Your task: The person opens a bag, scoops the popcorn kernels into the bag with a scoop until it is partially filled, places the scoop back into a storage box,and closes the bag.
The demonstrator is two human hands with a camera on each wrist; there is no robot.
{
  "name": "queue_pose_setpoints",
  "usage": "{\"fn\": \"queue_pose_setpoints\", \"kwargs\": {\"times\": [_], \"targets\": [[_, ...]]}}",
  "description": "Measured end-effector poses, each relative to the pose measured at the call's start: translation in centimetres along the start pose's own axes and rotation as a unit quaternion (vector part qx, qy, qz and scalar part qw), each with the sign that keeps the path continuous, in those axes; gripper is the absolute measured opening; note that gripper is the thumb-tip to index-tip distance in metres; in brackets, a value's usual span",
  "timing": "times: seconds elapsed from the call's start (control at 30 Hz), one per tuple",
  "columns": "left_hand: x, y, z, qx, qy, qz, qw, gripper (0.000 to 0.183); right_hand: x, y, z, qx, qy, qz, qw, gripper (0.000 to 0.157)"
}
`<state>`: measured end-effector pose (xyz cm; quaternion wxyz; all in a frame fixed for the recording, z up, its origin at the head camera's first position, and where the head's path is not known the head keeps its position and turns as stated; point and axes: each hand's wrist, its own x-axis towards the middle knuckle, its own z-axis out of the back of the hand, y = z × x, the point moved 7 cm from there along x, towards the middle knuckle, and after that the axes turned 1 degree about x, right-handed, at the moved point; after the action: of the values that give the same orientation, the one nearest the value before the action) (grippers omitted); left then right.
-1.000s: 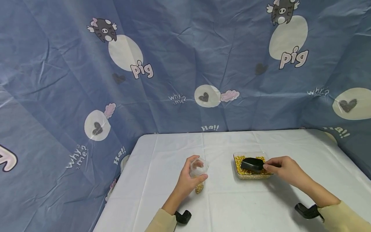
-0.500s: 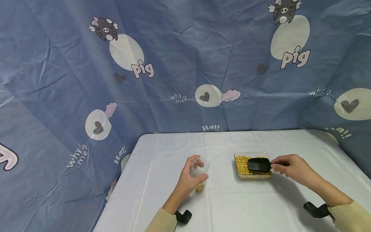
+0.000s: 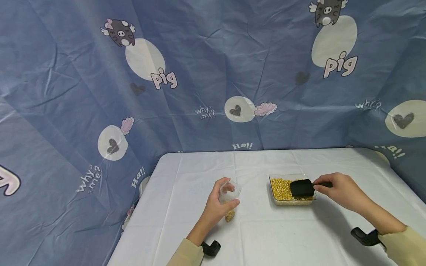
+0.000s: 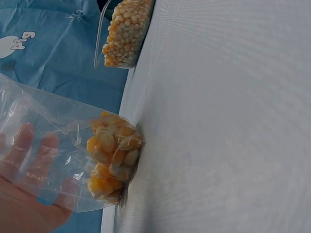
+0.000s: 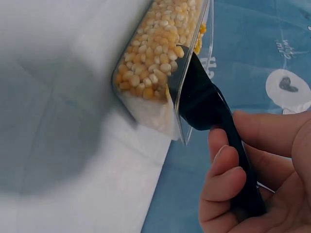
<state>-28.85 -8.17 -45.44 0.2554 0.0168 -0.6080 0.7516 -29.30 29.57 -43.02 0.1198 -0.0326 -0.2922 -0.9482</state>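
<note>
My left hand [image 3: 214, 207] holds a clear plastic bag [image 3: 229, 187] by its upper part, with the mouth spread open. A small heap of corn kernels [image 4: 114, 153] fills the bag's bottom, which stands at the white tabletop. With curled fingers and thumb, my right hand [image 3: 342, 190] grips the handle of a black scoop [image 3: 302, 188]. The scoop's bowl dips into the right side of a clear rectangular container [image 5: 150, 109] of yellow corn kernels [image 3: 281, 189]. In the right wrist view its front edge sits among the kernels inside the container wall.
A white cloth [image 3: 259, 236] covers the table, and a blue patterned curtain [image 3: 213, 74] hangs behind it. Black wrist mounts [image 3: 211, 248] stick out below both forearms. The container stands to the right of the bag, with bare cloth between them.
My right hand has drawn the scoop rightward across the container, and its bowl has turned. My left hand and the bag have stayed in place.
</note>
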Motion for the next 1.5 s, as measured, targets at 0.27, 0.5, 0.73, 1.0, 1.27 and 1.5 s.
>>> {"fn": "queue_pose_setpoints", "kwargs": {"times": [0.27, 0.5, 0.73, 1.0, 1.27, 1.5], "targets": [[0.0, -0.1, 0.0, -0.004, 0.002, 0.001, 1.0000, 0.068, 0.9, 0.4, -1.7, 0.020, 0.020, -0.008, 1.000, 0.017], [0.1, -0.3, -0.1, -0.016, -0.002, -0.018, 0.9997, 0.067, 1.8, 0.4, -3.3, 0.040, 0.044, -0.027, 0.998, 0.018], [0.2, 0.1, -0.1, -0.016, -0.005, -0.020, 0.9997, 0.067, 2.1, 1.2, -3.9, 0.032, 0.052, -0.023, 0.998, 0.018], [0.2, 0.1, 0.0, -0.015, -0.004, -0.009, 0.9998, 0.067, 2.4, 1.8, -4.7, 0.039, 0.060, -0.021, 0.997, 0.017], [0.1, 0.1, -0.2, -0.018, 0.003, -0.001, 0.9998, 0.068, 2.0, 1.1, -4.7, 0.062, 0.067, -0.033, 0.995, 0.023], [0.1, 0.5, -0.2, -0.013, -0.002, -0.001, 0.9999, 0.069, 1.4, 0.2, -4.1, 0.088, 0.058, -0.045, 0.993, 0.022]]}}
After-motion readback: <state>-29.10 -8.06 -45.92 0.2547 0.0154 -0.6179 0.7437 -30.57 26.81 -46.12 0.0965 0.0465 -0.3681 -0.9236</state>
